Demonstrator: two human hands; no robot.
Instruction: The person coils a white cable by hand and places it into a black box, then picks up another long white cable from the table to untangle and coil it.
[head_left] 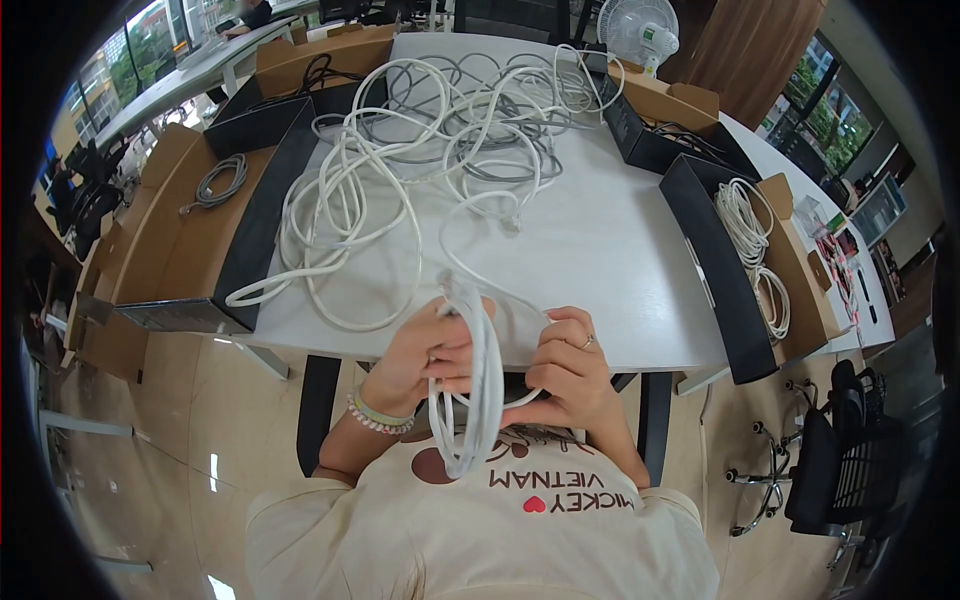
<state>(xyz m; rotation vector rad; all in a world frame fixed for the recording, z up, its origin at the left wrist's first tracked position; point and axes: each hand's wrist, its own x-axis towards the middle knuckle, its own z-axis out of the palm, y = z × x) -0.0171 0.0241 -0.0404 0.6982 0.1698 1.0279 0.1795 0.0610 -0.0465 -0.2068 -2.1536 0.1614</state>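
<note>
Both hands are up close to the chest, just beside each other. Left hand (425, 350) has its fingers curled shut in a grip, beaded bracelets on the wrist. Right hand (570, 365) is curled too, ring showing, forearms angled inward.

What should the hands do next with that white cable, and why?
Probably wind one more loop. The left hand and right hand hold a partly wound white coil, but its loose tail trails onto the table toward the tangled pile. Pulling in a little slack looks like the likely next step.
</note>
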